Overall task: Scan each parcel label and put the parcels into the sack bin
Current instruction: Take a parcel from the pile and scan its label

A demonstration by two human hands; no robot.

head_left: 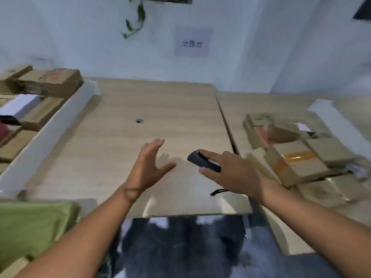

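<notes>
My right hand (233, 171) holds a small black scanner (202, 160) between forefinger and thumb, its nose pointing left over the wooden table (160, 109). My left hand (149, 163) hovers beside it with straight, spread fingers and holds nothing. A heap of brown cardboard parcels (301, 157) lies on the table to the right of my right hand. More brown parcels (50, 87) fill a white-rimmed bin (60, 125) at the left.
A green sack (34, 223) sits at the lower left, below the bin's corner. A small round hole (139, 121) marks the tabletop's middle. A seam (225, 121) splits the two tabletops. A paper sign (192, 42) hangs on the back wall.
</notes>
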